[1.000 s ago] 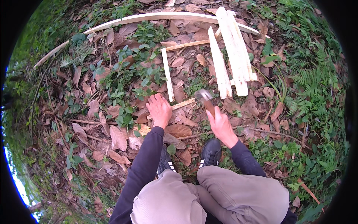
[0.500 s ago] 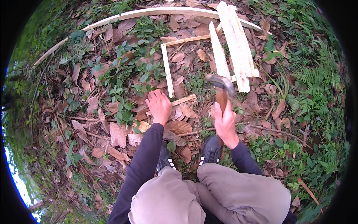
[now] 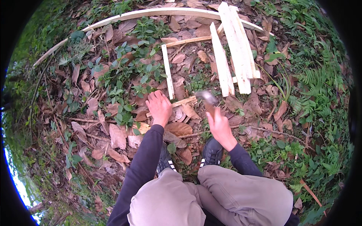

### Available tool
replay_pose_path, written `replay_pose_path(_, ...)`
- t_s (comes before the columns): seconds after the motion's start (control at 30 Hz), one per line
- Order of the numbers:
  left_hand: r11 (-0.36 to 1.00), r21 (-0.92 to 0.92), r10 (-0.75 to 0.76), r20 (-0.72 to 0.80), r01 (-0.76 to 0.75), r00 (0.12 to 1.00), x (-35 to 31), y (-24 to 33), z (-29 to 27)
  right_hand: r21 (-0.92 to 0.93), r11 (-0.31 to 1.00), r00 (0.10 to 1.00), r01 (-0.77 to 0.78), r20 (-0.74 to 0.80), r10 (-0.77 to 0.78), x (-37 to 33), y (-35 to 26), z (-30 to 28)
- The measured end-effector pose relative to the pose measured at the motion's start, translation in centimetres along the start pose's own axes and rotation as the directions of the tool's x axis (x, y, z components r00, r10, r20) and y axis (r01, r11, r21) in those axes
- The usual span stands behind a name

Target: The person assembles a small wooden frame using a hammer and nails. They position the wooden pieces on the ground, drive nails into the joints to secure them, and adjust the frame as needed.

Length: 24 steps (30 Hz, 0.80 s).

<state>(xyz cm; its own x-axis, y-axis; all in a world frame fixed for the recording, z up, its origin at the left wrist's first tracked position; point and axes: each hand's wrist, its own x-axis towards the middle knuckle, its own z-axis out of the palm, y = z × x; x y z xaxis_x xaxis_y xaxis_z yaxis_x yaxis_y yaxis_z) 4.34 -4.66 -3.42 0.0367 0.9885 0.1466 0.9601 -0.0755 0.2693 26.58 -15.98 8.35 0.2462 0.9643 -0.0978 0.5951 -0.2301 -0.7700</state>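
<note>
At left, the left hand lies over a wooden strip, grip unclear. The right hand clamps a hammer.

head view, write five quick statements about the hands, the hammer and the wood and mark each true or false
1. The right hand grips the hammer. True.
2. The left hand is wrapped around the hammer's handle. False: it is over the short wooden strip.
3. The long pale strip runs across the far side of the scene. True.
4. The wide pale boards lie to the left of the left hand. False: they lie farther out and to its right.
5. Dry brown leaves lie on the ground around the wood. True.
</note>
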Motion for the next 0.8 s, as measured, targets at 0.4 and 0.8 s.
replay_pose_path(0.4, 1.0, 0.012, 0.003, 0.02, -0.003, 1.0, -0.2, -0.4, 0.2, -0.231, 0.972, 0.972, -0.034, 0.218, 0.086, -0.1, 1.0, 1.2)
replay_pose_path(0.8, 1.0, 0.015, -0.007, -0.008, 0.007, 1.0, 0.0, -0.5, 0.1, -0.066, 0.998, 0.986, 0.025, 0.169, -0.013, 1.8, -0.5, 1.0)
